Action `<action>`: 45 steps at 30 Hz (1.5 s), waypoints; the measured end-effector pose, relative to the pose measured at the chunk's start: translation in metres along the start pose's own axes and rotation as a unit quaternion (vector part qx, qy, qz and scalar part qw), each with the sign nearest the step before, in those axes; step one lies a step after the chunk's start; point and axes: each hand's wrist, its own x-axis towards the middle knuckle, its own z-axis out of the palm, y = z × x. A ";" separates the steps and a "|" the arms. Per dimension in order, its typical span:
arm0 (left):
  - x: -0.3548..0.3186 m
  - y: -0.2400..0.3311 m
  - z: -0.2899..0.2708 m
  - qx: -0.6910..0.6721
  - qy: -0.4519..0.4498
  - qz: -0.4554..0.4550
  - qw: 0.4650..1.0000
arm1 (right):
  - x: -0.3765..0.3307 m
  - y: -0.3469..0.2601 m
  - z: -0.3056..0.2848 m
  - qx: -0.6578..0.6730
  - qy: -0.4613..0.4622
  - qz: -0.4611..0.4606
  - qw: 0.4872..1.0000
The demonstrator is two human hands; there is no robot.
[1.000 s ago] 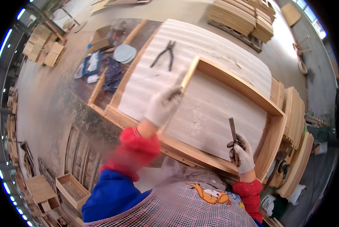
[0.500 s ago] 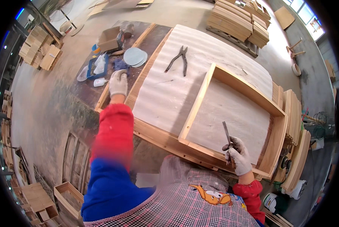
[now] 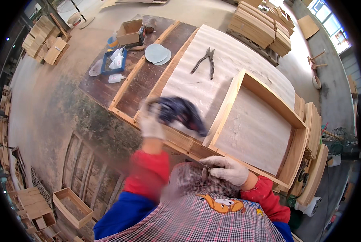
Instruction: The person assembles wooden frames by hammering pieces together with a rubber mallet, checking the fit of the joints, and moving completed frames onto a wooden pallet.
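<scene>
left hand [image 3: 151, 126] was closed on a dark, blurred power tool [image 3: 180, 113] above the bench's near edge, beside wooden frame [image 3: 269, 94]. right hand [image 3: 225, 169] curled near chest; contents unclear.

You're standing in a woodworking shop. Your bench [image 3: 108, 86] carries an open wooden frame [image 3: 269, 121] on a pale corrugated sheet [image 3: 229, 60], with pliers [image 3: 204, 61] at its far end. Cut boards [image 3: 265, 24] sit stacked on the dusty concrete floor [image 3: 39, 109] at the far right, more wood pieces [image 3: 45, 42] far left, and small wooden boxes [image 3: 69, 206] near left.
</scene>
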 end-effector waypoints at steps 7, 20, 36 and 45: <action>0.118 0.015 -0.071 0.312 -0.055 0.326 0.891 | 0.033 -0.023 -0.002 -0.346 0.215 -0.217 0.887; -0.042 -0.060 0.047 0.430 -0.324 0.369 0.758 | -0.087 0.021 -0.030 -0.090 0.266 -0.037 0.959; -0.276 -0.187 0.191 0.642 -0.613 0.287 0.360 | -0.326 0.233 -0.114 0.048 0.435 -0.051 0.898; -0.299 -0.193 0.196 0.739 -0.517 0.247 0.353 | -0.422 0.279 -0.174 0.105 0.479 -0.043 0.870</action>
